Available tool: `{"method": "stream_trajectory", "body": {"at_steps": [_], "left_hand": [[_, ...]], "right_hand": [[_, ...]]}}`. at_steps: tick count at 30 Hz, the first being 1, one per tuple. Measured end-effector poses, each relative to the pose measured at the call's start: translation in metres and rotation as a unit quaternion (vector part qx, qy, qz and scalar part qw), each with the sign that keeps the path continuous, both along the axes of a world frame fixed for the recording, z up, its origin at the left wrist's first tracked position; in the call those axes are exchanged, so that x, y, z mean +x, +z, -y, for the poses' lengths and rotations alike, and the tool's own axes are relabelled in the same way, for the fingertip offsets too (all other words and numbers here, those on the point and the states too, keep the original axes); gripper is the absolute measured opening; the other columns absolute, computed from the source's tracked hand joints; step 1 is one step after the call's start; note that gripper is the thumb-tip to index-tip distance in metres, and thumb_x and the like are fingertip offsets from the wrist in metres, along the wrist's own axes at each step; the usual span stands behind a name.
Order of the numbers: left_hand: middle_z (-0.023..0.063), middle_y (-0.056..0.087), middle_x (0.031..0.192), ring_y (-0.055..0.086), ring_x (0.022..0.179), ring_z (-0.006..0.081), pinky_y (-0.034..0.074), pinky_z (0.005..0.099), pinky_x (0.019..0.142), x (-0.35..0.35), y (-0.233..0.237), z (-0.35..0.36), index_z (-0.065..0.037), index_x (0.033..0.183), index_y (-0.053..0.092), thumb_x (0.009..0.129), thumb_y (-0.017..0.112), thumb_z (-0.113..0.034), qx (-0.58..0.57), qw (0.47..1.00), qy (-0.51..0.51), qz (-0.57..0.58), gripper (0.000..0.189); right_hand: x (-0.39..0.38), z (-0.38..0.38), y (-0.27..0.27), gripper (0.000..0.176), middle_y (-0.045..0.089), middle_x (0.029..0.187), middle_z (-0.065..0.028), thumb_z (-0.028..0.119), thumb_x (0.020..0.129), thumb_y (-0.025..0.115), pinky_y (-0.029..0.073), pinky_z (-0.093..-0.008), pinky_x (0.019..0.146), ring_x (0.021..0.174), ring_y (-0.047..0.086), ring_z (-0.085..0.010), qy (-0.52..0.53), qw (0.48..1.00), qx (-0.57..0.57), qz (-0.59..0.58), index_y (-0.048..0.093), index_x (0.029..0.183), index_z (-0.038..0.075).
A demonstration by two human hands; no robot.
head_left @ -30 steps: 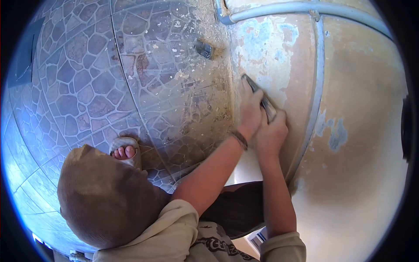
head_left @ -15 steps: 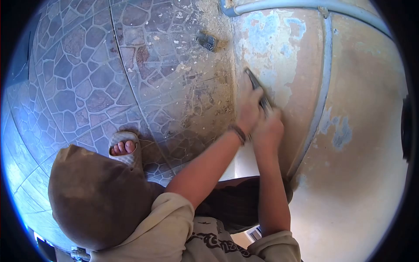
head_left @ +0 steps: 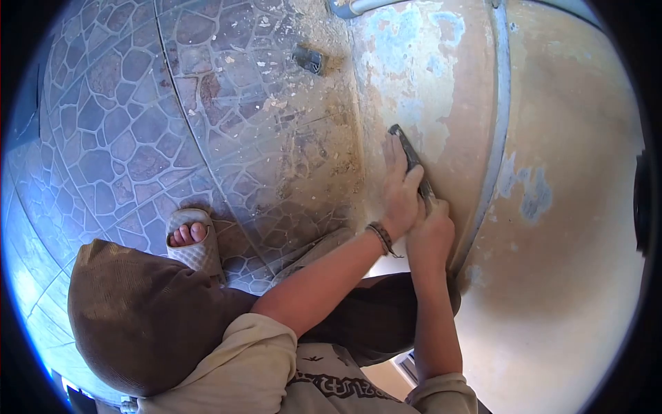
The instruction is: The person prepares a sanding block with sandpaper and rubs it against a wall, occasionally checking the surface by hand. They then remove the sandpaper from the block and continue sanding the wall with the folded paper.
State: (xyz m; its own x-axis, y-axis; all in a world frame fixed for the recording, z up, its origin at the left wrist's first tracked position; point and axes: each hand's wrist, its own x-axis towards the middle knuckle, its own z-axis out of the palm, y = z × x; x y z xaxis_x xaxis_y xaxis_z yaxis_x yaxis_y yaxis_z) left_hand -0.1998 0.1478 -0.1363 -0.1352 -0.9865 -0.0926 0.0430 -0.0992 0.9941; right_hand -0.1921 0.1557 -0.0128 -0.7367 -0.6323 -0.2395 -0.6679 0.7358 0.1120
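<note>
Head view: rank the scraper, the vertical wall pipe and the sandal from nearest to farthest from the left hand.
1. scraper: touching, under the fingers of the left hand.
2. vertical wall pipe: apart from the hand, off to the right.
3. sandal: far to the lower left, on the tiled floor.

Dark stylized lettering on shirt (head_left: 338, 383), unreadable

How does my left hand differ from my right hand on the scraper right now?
The left hand lies with fingers stretched flat along the scraper blade; the right hand is clenched round its handle. The left hand sits nearer the blade tip, the right hand nearer the body. The left wrist wears a bracelet; the right wrist is bare. Both press the scraper against the wall.
</note>
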Motion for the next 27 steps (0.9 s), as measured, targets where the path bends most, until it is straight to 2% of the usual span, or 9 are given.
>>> {"method": "stream_trajectory", "body": {"at_steps": [5, 9, 13, 18, 20, 22, 24, 26, 27], "left_hand": [[0.029, 0.016, 0.152, 0.011, 0.143, 0.0411, 0.013, 0.0393, 0.116, 0.01, -0.059, 0.042, 0.007, 0.134, 0.039, 0.088, 0.046, -0.008, 0.1, 0.979, 0.002, -0.179, 0.049], [0.0323, 0.029, 0.145, 0.031, 0.134, 0.0411, 0.026, 0.0386, 0.111, 0.0, 0.006, 0.029, 0.007, 0.117, 0.055, 0.089, 0.047, -0.009, 0.129, 0.975, 0.099, -0.153, 0.033], [0.0315, 0.02, 0.149, 0.022, 0.139, 0.0445, 0.022, 0.0412, 0.113, 0.014, 0.012, 0.028, 0.006, 0.111, 0.058, 0.087, 0.048, -0.007, 0.024, 0.999, 0.014, -0.046, 0.029], [0.0334, 0.029, 0.144, 0.028, 0.135, 0.0438, 0.027, 0.0384, 0.111, 0.023, -0.029, 0.073, 0.003, 0.1, 0.06, 0.085, 0.052, -0.011, 0.332, 0.862, 0.053, -0.38, 0.023], [0.0316, 0.034, 0.143, 0.033, 0.134, 0.038, 0.027, 0.0365, 0.11, 0.015, -0.024, 0.06, 0.005, 0.107, 0.06, 0.086, 0.051, -0.013, 0.089, 0.987, 0.001, -0.134, 0.029], [0.0269, 0.05, 0.127, 0.051, 0.112, 0.0313, 0.039, 0.0341, 0.094, -0.003, -0.016, 0.057, 0.003, 0.104, 0.062, 0.087, 0.052, -0.012, 0.068, 0.989, 0.118, -0.049, 0.025], [0.0249, 0.052, 0.126, 0.053, 0.111, 0.0295, 0.04, 0.0334, 0.093, -0.003, -0.021, 0.063, 0.004, 0.106, 0.06, 0.087, 0.051, -0.012, 0.11, 0.988, 0.079, -0.072, 0.027], [0.0257, 0.04, 0.141, 0.039, 0.129, 0.0325, 0.029, 0.0342, 0.108, 0.041, -0.037, 0.091, 0.01, 0.115, 0.055, 0.086, 0.049, -0.013, 0.213, 0.951, -0.12, -0.189, 0.037], [0.0285, 0.04, 0.139, 0.038, 0.129, 0.038, 0.029, 0.0348, 0.107, 0.03, -0.031, 0.1, 0.008, 0.107, 0.059, 0.086, 0.05, -0.014, 0.361, 0.844, 0.087, -0.386, 0.032]], "right_hand": [[0.006, 0.041, -0.061, 0.038, 0.062, 0.081, -0.0309, 0.033, 0.093, 0.052, 0.047, -0.0513, 0.072, 0.084, 0.06, -0.0479, 0.059, 0.998, 0.031, -0.01, 0.057, 0.09, -0.004], [-0.002, 0.03, -0.012, 0.043, 0.064, 0.08, -0.0274, 0.039, 0.094, 0.05, 0.049, -0.0513, 0.073, 0.083, 0.063, -0.0448, 0.078, 0.992, 0.1, -0.016, 0.057, 0.088, -0.003], [-0.002, 0.034, 0.0, 0.041, 0.064, 0.079, -0.0268, 0.039, 0.093, 0.05, 0.05, -0.051, 0.071, 0.08, 0.064, -0.0443, 0.098, 0.991, 0.083, -0.03, 0.058, 0.087, -0.001], [0.012, 0.069, -0.046, 0.039, 0.065, 0.079, -0.0261, 0.038, 0.093, 0.051, 0.05, -0.0507, 0.07, 0.078, 0.064, -0.0434, 0.148, 0.983, 0.086, -0.06, 0.059, 0.089, 0.0], [0.016, 0.066, -0.013, 0.04, 0.065, 0.079, -0.0251, 0.038, 0.093, 0.049, 0.05, -0.0499, 0.071, 0.079, 0.064, -0.0435, 0.123, 0.989, 0.073, -0.035, 0.058, 0.09, -0.001], [0.018, 0.066, -0.004, 0.04, 0.065, 0.079, -0.0245, 0.038, 0.094, 0.048, 0.051, -0.0493, 0.072, 0.08, 0.064, -0.0433, 0.115, 0.991, 0.07, -0.028, 0.058, 0.09, -0.001], [0.019, 0.07, -0.013, 0.041, 0.065, 0.078, -0.0244, 0.038, 0.094, 0.048, 0.051, -0.049, 0.072, 0.08, 0.064, -0.0429, 0.127, 0.989, 0.064, -0.046, 0.058, 0.09, -0.001], [0.014, 0.082, -0.048, 0.041, 0.065, 0.079, -0.0251, 0.039, 0.093, 0.049, 0.05, -0.0495, 0.073, 0.08, 0.064, -0.0431, 0.126, 0.987, 0.083, -0.062, 0.059, 0.09, -0.001], [0.017, 0.088, -0.058, 0.041, 0.065, 0.08, -0.0255, 0.039, 0.093, 0.049, 0.05, -0.0497, 0.073, 0.08, 0.064, -0.0432, 0.128, 0.985, 0.092, -0.065, 0.059, 0.089, -0.001]]}}
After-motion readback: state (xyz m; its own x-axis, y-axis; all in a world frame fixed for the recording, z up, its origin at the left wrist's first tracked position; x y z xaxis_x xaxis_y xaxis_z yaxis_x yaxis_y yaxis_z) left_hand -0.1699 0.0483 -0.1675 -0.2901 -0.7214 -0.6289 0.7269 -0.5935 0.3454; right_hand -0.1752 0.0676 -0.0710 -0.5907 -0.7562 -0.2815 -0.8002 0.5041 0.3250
